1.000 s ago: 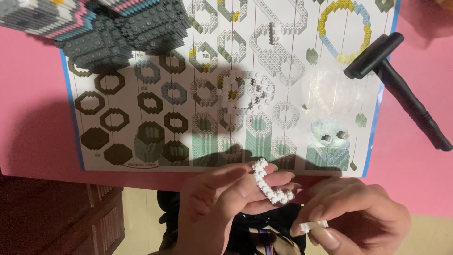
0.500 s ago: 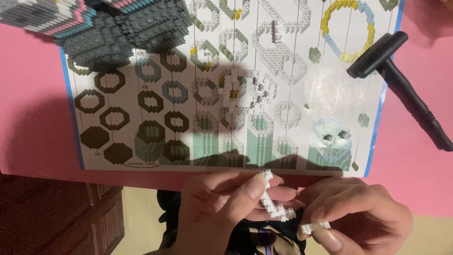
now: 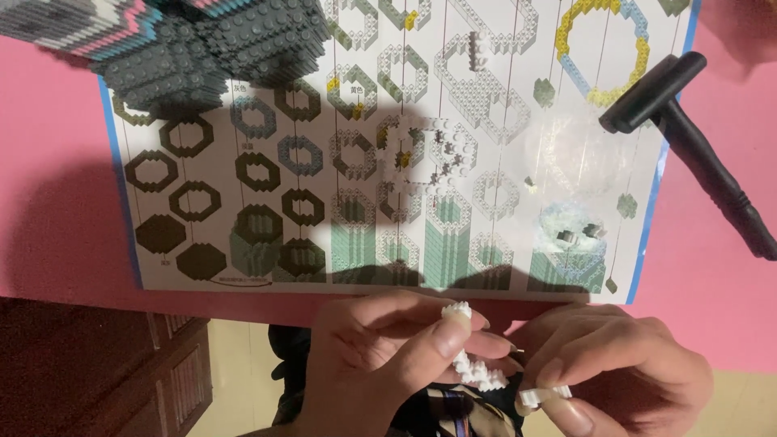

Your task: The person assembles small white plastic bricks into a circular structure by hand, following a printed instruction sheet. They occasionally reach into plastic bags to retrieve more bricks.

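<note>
My left hand [image 3: 380,356] pinches a curved chain of small white bricks [image 3: 469,364] between thumb and fingers, just below the near edge of the pink table [image 3: 48,202]. My right hand [image 3: 615,364] sits beside it and holds a short white brick piece [image 3: 544,395] at the fingertips, close to the chain's lower end. An instruction sheet [image 3: 388,154] printed with ring shapes lies flat on the table ahead. Loose white bricks [image 3: 429,154] rest on the sheet's middle.
A dark grey brick model [image 3: 202,48] with pink and blue edges stands at the sheet's far left corner. A black hammer-shaped tool [image 3: 688,137] lies at the right. A dark wooden cabinet [image 3: 97,364] is below the table on the left.
Both hands have dropped slightly lower and the white chain has turned in my left fingers, now showing more end-on. The sheet, model and tool have not moved.
</note>
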